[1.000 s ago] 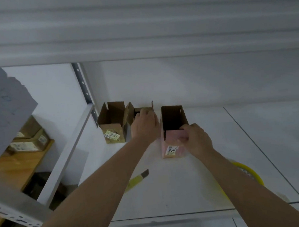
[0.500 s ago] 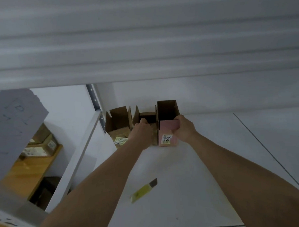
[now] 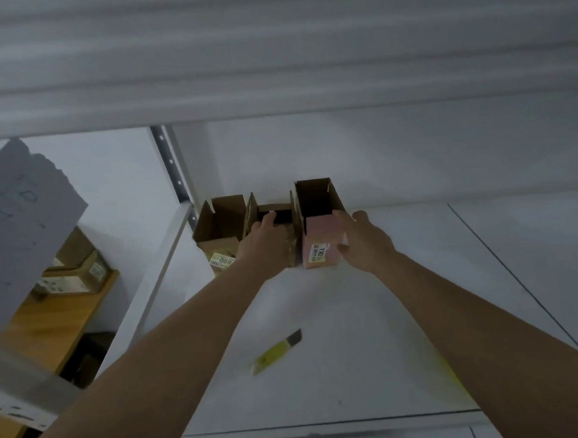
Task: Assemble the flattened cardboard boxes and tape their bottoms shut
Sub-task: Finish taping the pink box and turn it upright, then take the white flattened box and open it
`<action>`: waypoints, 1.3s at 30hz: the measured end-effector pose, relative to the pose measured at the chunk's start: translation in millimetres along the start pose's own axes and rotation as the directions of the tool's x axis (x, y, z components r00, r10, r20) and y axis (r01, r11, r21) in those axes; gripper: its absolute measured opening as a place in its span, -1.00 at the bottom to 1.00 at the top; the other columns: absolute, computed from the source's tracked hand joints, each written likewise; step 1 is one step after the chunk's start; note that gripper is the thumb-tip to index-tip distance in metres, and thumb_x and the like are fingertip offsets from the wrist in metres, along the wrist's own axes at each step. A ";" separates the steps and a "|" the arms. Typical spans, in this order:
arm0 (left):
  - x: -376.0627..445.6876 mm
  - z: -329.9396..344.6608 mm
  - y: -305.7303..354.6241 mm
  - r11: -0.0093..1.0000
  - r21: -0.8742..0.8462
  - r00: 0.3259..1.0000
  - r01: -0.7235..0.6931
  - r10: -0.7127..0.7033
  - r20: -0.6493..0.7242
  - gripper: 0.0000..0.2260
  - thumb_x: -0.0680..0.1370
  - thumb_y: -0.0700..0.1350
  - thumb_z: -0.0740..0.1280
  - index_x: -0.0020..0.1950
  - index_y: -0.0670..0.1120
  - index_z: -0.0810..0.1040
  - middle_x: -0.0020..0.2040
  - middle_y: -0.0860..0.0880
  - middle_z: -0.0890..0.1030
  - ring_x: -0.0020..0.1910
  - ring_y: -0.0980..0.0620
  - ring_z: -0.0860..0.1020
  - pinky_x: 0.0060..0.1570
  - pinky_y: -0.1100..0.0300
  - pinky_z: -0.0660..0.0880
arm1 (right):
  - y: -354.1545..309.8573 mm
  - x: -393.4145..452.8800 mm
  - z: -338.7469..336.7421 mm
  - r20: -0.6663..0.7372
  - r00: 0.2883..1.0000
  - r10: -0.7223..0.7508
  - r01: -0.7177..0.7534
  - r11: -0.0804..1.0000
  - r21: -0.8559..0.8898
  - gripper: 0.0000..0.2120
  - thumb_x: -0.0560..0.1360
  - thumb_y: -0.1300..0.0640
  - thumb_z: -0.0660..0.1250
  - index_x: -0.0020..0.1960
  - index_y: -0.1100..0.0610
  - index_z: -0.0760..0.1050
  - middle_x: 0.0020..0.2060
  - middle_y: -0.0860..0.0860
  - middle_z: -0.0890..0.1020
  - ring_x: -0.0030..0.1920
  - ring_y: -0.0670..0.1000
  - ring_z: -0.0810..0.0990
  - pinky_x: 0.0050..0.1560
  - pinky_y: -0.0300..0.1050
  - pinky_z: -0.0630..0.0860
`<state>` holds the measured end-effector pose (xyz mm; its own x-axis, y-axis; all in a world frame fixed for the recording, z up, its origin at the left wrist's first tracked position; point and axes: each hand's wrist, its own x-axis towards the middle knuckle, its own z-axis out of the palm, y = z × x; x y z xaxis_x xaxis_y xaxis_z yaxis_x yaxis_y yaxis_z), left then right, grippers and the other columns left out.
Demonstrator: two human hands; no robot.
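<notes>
In the frame's centre, the right hand [image 3: 364, 240] has just released the pink-fronted cardboard box [image 3: 321, 242], fingers now spread apart, while the left hand [image 3: 268, 241] still grips the middle brown open box [image 3: 276, 216], so the box seems placed.

Head view looks forward-down along white shelf [image 3: 368, 314].

three open boxes, one knife, two hands

three assembled cardboard boxes stand in a row at the back of the white counter [image 3: 368, 331]: the left brown box [image 3: 220, 233], the middle brown box [image 3: 274, 216] and the pink-fronted box [image 3: 320, 240]. one yellow utility knife [image 3: 277, 351] lies nearer. two hands reach in, the left hand [image 3: 265, 243] and the right hand [image 3: 365, 243]. on the wooden shelf [image 3: 53, 321] at lower left, at least two more labelled boxes [image 3: 73, 273]; their exact count is unclear.
</notes>
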<state>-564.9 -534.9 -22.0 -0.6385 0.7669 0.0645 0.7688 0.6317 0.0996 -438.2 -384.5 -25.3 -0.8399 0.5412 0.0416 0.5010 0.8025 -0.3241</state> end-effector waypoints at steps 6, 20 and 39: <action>3.3 -12.4 51.9 0.981 -0.038 0.978 -0.192 0.188 -0.092 -0.69 0.61 -0.06 0.24 0.33 -0.11 0.43 0.30 -0.05 0.41 0.25 -0.05 0.44 0.04 0.10 0.50 | 21.8 -28.5 -18.5 -0.076 0.997 -0.014 -0.002 0.977 -0.212 -0.42 0.60 0.08 0.24 0.54 0.06 0.10 0.40 0.17 0.27 0.27 0.18 0.44 0.14 0.01 0.45; -18.0 -13.2 217.7 0.883 0.078 0.885 -0.464 0.466 -0.013 -0.64 0.65 -0.03 0.15 0.41 -0.12 0.36 0.32 -0.11 0.43 0.33 -0.10 0.34 0.16 -0.04 0.47 | 130.5 -128.9 -80.5 -0.154 0.980 0.127 -0.175 0.917 -0.358 -0.50 0.62 0.06 0.20 0.51 0.09 0.16 0.38 0.15 0.31 0.28 0.14 0.43 0.15 -0.02 0.44; -108.7 -6.0 619.6 0.606 0.013 0.603 -0.795 0.793 -0.088 -0.76 0.59 -0.08 0.21 0.23 -0.09 0.47 0.24 -0.08 0.50 0.25 -0.10 0.42 -0.03 0.09 0.41 | 389.3 -391.3 -207.3 -0.328 0.759 0.563 -0.632 0.758 -0.160 -0.56 0.57 0.06 0.26 0.40 0.10 0.28 0.27 0.16 0.39 0.25 0.21 0.47 0.13 0.04 0.45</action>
<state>-19.4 -227.6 38.6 0.2218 0.9532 0.2055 0.9742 -0.2258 -0.0043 128.8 -231.7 28.2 -0.2868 0.9446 0.1594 0.9441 0.3069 -0.1205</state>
